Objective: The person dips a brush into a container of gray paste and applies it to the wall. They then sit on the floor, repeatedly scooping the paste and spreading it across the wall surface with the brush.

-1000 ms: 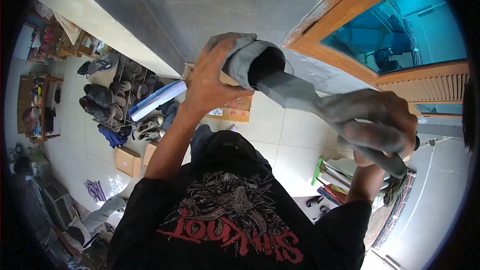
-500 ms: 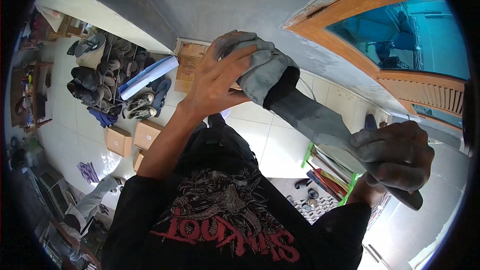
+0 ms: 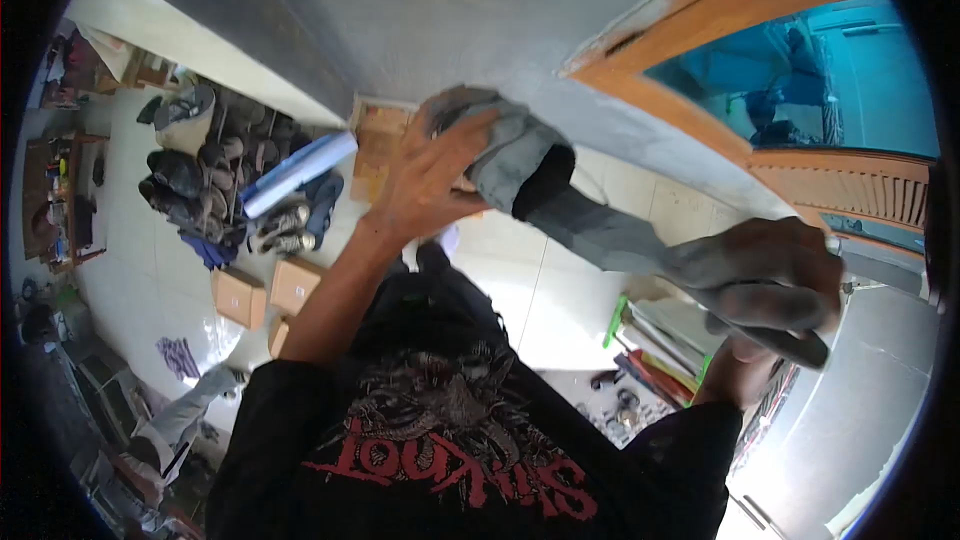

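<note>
My left hand (image 3: 425, 170) is wrapped round a grey, cement-smeared container (image 3: 505, 155), whose dark opening faces right. A long, flat trowel (image 3: 600, 235), coated in grey, reaches from that opening across to my right hand (image 3: 765, 280). The far end of its blade is hidden inside the dark mouth. My right fingers are closed around the handle, and its rounded end sticks out below them. Grey residue covers the fingers of my right hand. Both hands are raised in front of my chest, near the grey wall (image 3: 450, 20).
An orange-brown wooden frame (image 3: 680, 50) with blue glass borders the wall at right. Shoes on a rack (image 3: 215, 165), a blue-white box (image 3: 300, 172) and cardboard boxes (image 3: 298, 285) stand on the tiled floor at left. A green-edged rack (image 3: 660, 340) stands below my right hand.
My right hand has moved slightly left and turned, tilting the trowel. The container in my left hand has shifted a little left and down.
</note>
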`<state>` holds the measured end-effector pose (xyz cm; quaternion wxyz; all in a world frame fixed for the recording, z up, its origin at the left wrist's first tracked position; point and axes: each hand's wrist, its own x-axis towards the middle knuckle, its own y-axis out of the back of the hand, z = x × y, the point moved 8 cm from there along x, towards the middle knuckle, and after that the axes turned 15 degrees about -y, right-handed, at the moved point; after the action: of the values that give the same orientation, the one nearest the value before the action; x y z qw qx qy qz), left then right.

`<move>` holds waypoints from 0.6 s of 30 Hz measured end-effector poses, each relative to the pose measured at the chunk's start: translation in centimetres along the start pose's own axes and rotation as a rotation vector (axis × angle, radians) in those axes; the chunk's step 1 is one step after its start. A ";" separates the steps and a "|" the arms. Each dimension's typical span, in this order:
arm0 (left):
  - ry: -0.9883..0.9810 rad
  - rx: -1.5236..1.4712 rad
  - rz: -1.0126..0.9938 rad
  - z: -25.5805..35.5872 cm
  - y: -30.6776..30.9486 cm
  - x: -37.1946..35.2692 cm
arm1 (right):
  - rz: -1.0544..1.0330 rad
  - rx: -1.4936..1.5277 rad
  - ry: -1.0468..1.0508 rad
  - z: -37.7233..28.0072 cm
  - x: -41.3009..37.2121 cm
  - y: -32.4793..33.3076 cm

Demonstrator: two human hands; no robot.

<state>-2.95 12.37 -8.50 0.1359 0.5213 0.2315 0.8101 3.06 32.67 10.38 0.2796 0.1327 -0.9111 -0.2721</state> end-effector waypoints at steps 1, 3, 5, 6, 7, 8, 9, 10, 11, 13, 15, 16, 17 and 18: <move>0.061 0.009 -0.027 -0.5 -0.1 -0.3 | -0.048 0.011 -0.067 0.4 0.4 0.1; 0.097 0.096 -0.062 -0.5 0.1 0.3 | -0.067 -0.011 -0.079 0.1 2.3 1.6; 0.223 0.022 -0.063 -1.5 0.3 0.1 | -0.446 -0.006 -0.129 0.1 4.3 1.1; 0.178 0.041 -0.044 -1.3 0.4 0.0 | -0.424 -0.038 -0.095 -0.5 5.2 1.7; 0.242 0.056 -0.036 -2.0 0.4 -0.5 | -0.464 -0.079 -0.117 -0.6 5.9 1.5; 0.304 0.068 -0.026 -2.5 0.7 -0.4 | -0.501 -0.121 -0.144 -1.1 6.7 1.7; 0.262 0.078 -0.008 -1.7 1.6 1.0 | -0.574 -0.184 -0.243 -1.3 7.4 1.9; 0.283 0.047 0.047 -0.8 2.7 2.4 | -0.550 -0.215 -0.224 -2.0 8.5 2.3; 0.303 0.014 0.098 -0.2 3.7 3.2 | -0.607 -0.305 -0.218 -2.1 9.1 1.8; 0.254 -0.013 0.133 -0.1 4.0 3.4 | -0.609 -0.535 -0.177 -4.1 10.3 1.6; 0.215 -0.037 0.171 -0.5 4.3 3.5 | -0.592 -0.652 -0.200 -5.6 11.1 1.4; 0.228 -0.043 0.205 -0.9 4.7 3.4 | -0.604 -0.741 -0.238 -5.8 11.5 0.9; 0.248 -0.051 0.241 -1.4 5.2 3.2 | -0.603 -0.821 -0.171 -6.7 12.0 0.2; 0.229 -0.043 0.264 -1.7 5.8 3.2 | -0.595 -0.846 -0.152 -7.1 12.4 -0.6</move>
<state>-5.71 8.48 -3.53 0.0121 0.4486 0.1576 0.8797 -2.77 24.27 20.40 0.1523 0.2414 -0.6622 -0.6928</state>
